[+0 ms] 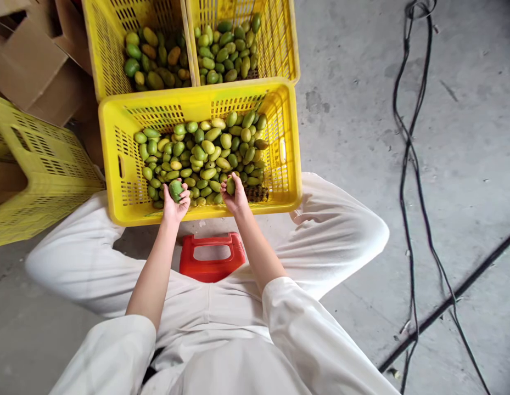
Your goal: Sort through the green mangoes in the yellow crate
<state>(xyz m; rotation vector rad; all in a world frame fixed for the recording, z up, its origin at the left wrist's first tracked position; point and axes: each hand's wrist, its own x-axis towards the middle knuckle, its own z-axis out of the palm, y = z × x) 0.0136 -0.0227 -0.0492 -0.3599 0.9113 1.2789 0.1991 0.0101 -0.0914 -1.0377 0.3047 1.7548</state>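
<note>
A yellow plastic crate [199,218] stands in front of me, holding a heap of small green and yellowish mangoes [207,147]. Over its near left part, my left hand [175,206] is closed around a dark green mango [176,190], palm turned up. To the right, my right hand [237,200] grips another green mango [230,185], partly covered by the fingers. Both hands are just above the heap, at the near rim. By the right hand, a bit of the dark crate bottom shows.
Two more yellow crates [296,41] with mangoes adjoin the far side. Another yellow crate [40,164] and cardboard boxes [30,60] lie to the left. A red plastic stool [211,270] is between my legs. Black cables [407,142] run along the concrete floor at right.
</note>
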